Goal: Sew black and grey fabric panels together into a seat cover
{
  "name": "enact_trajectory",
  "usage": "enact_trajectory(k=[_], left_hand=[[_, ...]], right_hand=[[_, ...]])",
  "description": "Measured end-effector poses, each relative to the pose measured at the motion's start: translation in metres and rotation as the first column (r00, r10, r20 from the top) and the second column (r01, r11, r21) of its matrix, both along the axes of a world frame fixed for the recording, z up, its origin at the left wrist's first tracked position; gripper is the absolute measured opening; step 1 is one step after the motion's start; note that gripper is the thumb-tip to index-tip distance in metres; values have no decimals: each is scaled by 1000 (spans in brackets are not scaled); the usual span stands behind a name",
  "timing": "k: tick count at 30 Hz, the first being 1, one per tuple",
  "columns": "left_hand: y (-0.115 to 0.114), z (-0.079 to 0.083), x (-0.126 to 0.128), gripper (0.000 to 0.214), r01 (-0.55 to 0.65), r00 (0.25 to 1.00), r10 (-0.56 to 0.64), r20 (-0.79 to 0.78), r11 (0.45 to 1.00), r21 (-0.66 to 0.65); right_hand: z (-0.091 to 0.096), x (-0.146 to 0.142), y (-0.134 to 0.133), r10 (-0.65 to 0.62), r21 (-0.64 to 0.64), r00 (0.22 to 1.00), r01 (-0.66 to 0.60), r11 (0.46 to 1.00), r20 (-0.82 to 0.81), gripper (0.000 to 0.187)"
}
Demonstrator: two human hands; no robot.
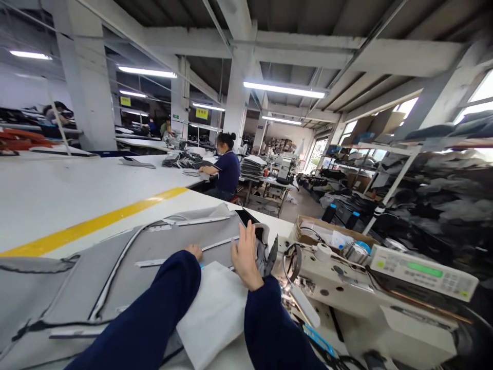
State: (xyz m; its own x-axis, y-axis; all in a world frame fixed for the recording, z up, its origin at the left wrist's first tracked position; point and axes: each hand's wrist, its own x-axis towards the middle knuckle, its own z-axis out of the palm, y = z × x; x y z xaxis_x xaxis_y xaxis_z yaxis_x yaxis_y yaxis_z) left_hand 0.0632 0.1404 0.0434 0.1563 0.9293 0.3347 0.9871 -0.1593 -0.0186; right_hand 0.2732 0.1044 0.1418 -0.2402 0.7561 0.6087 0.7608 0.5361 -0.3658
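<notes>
My right hand (244, 254) lies flat on grey fabric pieces (162, 252), fingers stretched out and close together, just left of the sewing machine (346, 288). My left hand (193, 251) is mostly hidden behind its dark blue sleeve; only curled knuckles show, resting on the same grey fabric. A white cloth piece (213, 308) lies between my two forearms. White strips (200, 221) run across the grey fabric.
The white table (77, 190) carries a yellow stripe (96, 223). A cardboard box (327, 234) of odds and a control panel (423, 270) sit right of the machine. A seated person (225, 169) works at a far table. Shelves of dark fabric (442, 195) fill the right.
</notes>
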Motion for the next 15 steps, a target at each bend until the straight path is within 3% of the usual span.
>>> enact_trajectory(k=[5,8,11,15], left_hand=[[-17,21,-17,34,-54,996,51,72,998,40],[-49,41,-46,32,-83,985,62,163,989,124],[-109,59,-65,28,-93,951,-29,307,923,374],[-205,59,-55,16,-10,912,-271,309,737,676]], right_hand=[[13,-14,35,-237,-55,963,246,968,129,64],[36,-13,45,-334,-59,936,342,938,113,59],[61,-8,49,-377,-146,926,374,916,10,60],[77,-8,42,-241,-276,971,232,933,2,59]])
